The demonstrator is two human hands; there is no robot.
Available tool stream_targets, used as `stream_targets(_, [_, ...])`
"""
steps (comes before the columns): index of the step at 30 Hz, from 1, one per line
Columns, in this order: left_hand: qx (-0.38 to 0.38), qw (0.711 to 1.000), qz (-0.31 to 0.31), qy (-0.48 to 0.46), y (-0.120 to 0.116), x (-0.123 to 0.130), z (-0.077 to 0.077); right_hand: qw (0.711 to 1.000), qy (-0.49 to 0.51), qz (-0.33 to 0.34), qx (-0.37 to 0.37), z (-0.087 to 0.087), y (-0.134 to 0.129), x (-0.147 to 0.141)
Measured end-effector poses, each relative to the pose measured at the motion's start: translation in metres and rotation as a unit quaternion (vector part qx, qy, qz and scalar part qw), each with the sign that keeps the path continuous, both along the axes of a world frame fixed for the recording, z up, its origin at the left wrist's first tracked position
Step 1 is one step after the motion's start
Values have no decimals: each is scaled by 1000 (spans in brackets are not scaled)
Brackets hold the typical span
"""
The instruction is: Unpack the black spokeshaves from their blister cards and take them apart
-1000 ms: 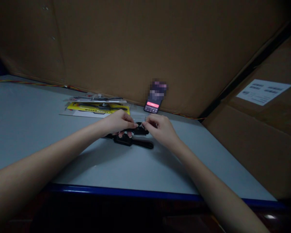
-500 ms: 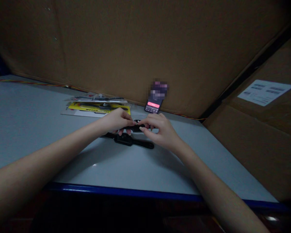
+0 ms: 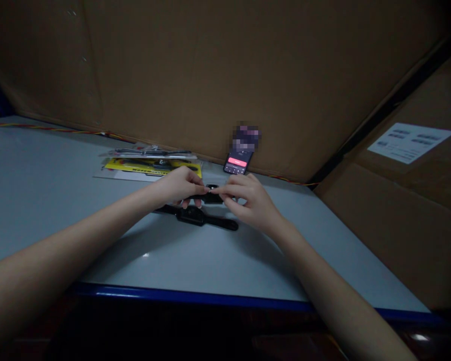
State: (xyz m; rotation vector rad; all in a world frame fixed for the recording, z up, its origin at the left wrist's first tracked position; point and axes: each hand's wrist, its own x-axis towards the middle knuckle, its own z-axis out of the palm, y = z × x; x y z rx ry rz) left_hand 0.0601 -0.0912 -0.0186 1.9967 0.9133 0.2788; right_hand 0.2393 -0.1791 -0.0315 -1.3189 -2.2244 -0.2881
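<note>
Between my hands is a small black device with a strap (image 3: 213,197), much like a watch. My left hand (image 3: 184,186) is closed on its left strap, with the thumb and index finger at the edge of the black body. From the right, my right hand (image 3: 244,195) has its fingers bent over the device, an index fingertip touching its top close to my left thumb. A second black strapped device (image 3: 191,215) lies flat on the table just below my hands.
A phone (image 3: 238,158) with a lit screen leans against the cardboard wall (image 3: 173,75). Flat packages, one yellow (image 3: 115,164), lie at the back left of the table (image 3: 210,265). A cardboard panel with a white label (image 3: 409,143) stands at the right.
My right thumb has shifted off the device's front, and the fingers beneath have drawn back, so more of the black body shows. My left hand has barely moved.
</note>
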Motion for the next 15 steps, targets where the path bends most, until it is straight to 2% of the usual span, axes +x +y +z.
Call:
stream_targets(8, [-1,1000,5,-4,-2,1,2,998,-23,-55,9,2,1,4])
stream_targets(15, [-14,1000,17,8,-6,1,7,1000,11,7,-14,-1,1,1])
